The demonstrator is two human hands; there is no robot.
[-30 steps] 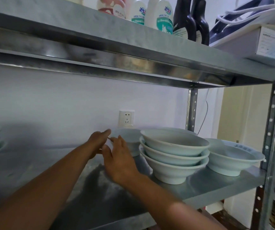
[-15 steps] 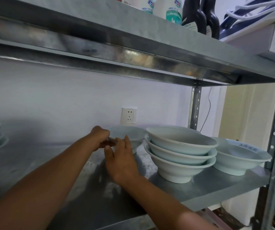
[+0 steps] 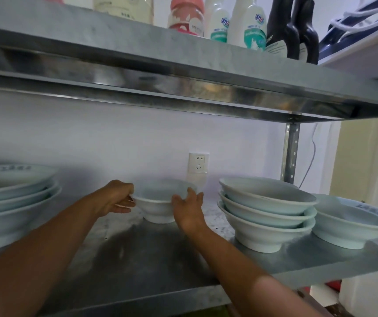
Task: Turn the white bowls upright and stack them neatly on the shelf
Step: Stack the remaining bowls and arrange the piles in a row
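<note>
We have the small white bowl (image 3: 160, 202) standing upright at the back of the shelf (image 3: 151, 259). Our left hand (image 3: 117, 200) curls round its left rim, and our right hand (image 3: 189, 207) lies with near-straight fingers against its right side. Next, we judge, we must lift it level and nest it squarely on the three-bowl stack (image 3: 265, 213) nearby.

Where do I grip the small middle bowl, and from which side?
Take the small bowl by its flared rim, left hand from its left, right hand from its right. It stands upright on a narrow foot, leaving room under the rim.
</note>
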